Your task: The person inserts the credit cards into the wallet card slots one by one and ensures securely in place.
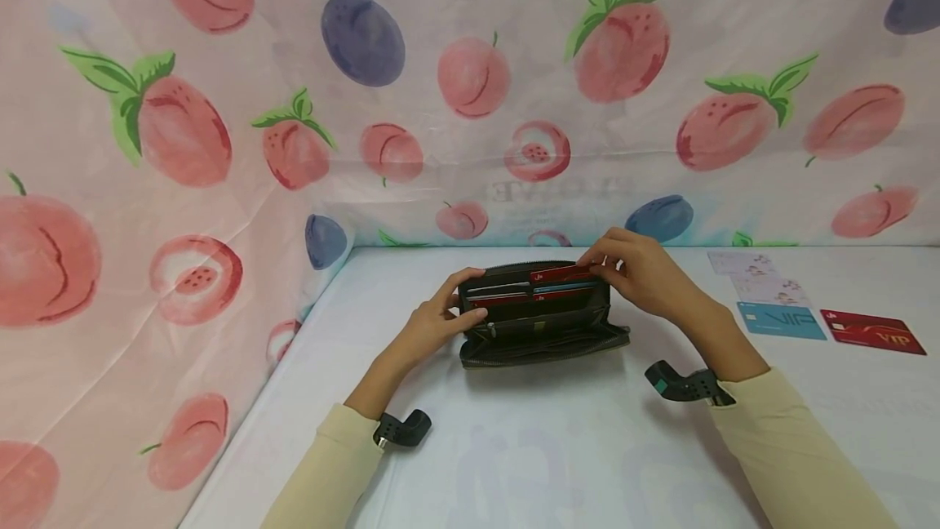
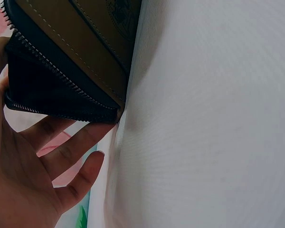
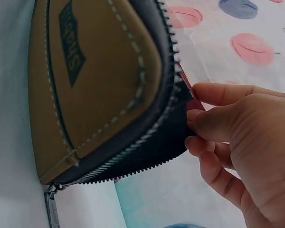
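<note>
A dark zip-around wallet (image 1: 543, 353) stands unzipped on the white table, its card slots facing up toward me. My left hand (image 1: 429, 323) grips its left end, thumb on the inside and fingers around the back edge. At the upper right slot, my right hand (image 1: 640, 272) pinches the corner of a red card (image 1: 552, 274) that sits partly in the wallet. More red and blue cards show in the slots below it. The left wrist view shows the wallet's brown stitched cover (image 2: 71, 42); a zipper pull (image 3: 52, 209) hangs at its corner in the right wrist view.
To the right lie a blue VIP card (image 1: 781, 321), a red VIP card (image 1: 872, 331) and pale printed slips (image 1: 771, 290) behind them. A fruit-patterned curtain (image 1: 470, 178) borders the table (image 1: 514, 447) at the back and left. Each wrist wears a black camera mount (image 1: 679, 384).
</note>
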Action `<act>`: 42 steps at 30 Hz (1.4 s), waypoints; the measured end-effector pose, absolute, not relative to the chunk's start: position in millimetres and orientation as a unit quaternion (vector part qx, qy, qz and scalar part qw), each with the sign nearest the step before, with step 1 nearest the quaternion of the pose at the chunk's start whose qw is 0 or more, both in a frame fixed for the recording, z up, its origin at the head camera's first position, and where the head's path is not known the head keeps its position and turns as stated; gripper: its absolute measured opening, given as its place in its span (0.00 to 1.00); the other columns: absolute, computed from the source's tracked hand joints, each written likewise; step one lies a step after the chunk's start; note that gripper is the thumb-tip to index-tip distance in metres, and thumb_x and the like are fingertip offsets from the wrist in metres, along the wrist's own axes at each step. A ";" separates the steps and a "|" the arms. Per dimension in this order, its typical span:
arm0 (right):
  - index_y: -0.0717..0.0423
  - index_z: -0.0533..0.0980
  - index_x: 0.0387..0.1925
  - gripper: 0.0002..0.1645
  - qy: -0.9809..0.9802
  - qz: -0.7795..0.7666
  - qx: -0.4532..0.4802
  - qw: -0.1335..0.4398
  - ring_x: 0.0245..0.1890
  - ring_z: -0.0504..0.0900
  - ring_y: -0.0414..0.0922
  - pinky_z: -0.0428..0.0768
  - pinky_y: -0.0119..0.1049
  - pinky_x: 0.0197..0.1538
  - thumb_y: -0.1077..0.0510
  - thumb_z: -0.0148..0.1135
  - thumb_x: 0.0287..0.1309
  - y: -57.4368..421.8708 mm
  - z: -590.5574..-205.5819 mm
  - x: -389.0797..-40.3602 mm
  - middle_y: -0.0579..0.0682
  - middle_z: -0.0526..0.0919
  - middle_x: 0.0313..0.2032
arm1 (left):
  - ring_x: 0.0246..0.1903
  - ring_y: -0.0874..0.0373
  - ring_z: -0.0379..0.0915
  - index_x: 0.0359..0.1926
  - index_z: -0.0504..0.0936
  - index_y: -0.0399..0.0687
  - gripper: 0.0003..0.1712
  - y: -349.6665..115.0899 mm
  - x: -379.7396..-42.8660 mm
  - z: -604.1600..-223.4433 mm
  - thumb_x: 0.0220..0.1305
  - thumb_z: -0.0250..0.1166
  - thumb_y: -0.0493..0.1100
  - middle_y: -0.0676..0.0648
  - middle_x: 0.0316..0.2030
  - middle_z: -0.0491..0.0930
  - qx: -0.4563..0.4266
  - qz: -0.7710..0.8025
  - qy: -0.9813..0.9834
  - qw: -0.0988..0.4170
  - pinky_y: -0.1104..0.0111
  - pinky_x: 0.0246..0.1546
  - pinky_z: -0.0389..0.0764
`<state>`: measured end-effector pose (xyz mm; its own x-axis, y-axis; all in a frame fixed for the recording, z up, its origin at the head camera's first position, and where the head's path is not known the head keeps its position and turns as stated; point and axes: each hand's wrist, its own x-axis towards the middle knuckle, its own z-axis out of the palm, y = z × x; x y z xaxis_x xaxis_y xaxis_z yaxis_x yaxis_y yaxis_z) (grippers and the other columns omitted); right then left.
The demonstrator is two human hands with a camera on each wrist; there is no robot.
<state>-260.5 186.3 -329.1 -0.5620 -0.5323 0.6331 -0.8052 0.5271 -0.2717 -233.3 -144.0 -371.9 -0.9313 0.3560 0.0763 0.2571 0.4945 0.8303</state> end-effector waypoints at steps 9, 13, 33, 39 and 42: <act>0.51 0.83 0.36 0.18 -0.839 0.283 0.395 0.245 0.28 0.74 0.38 0.73 0.35 0.27 0.75 0.67 0.48 187.6 -331.4 -262.3 0.45 0.77 0.32 | 0.36 0.56 0.79 0.63 0.58 0.91 0.33 -143.4 -232.9 -371.9 0.62 0.63 0.60 0.46 0.52 0.78 0.173 0.468 0.865 0.052 0.56 0.42 0.67; 0.51 0.83 0.36 0.18 -0.843 0.283 0.390 0.238 0.29 0.74 0.38 0.74 0.36 0.28 0.75 0.67 0.48 187.2 -332.3 -262.1 0.45 0.77 0.32 | 0.35 0.56 0.79 0.62 0.58 0.92 0.32 -143.5 -232.6 -372.0 0.62 0.63 0.60 0.46 0.52 0.77 0.171 0.467 0.866 0.050 0.56 0.42 0.68; 0.51 0.83 0.36 0.18 -0.856 0.275 0.376 0.225 0.29 0.74 0.38 0.75 0.37 0.31 0.75 0.67 0.49 185.2 -331.1 -259.6 0.44 0.77 0.32 | 0.35 0.53 0.79 0.63 0.58 0.91 0.32 -143.4 -232.2 -370.3 0.63 0.62 0.61 0.46 0.51 0.78 0.174 0.462 0.868 0.048 0.58 0.38 0.67; 0.52 0.82 0.36 0.17 -0.854 0.266 0.382 0.234 0.29 0.74 0.39 0.74 0.37 0.29 0.75 0.67 0.48 184.7 -330.4 -259.1 0.45 0.76 0.32 | 0.35 0.54 0.79 0.63 0.57 0.91 0.31 -143.0 -232.1 -370.0 0.63 0.61 0.61 0.46 0.52 0.78 0.179 0.458 0.870 0.043 0.58 0.38 0.67; 0.52 0.82 0.36 0.17 -0.853 0.260 0.384 0.239 0.29 0.74 0.40 0.73 0.37 0.27 0.75 0.68 0.48 184.7 -330.2 -259.3 0.45 0.76 0.32 | 0.35 0.53 0.79 0.63 0.58 0.91 0.31 -142.9 -232.4 -370.1 0.63 0.62 0.61 0.46 0.52 0.77 0.178 0.460 0.869 0.045 0.59 0.37 0.67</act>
<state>-259.3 184.7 -330.2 -0.5911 -0.5306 0.6076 -0.7794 0.5697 -0.2607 -232.4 -142.9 -370.1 -0.9328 0.3501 0.0858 0.2677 0.5134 0.8153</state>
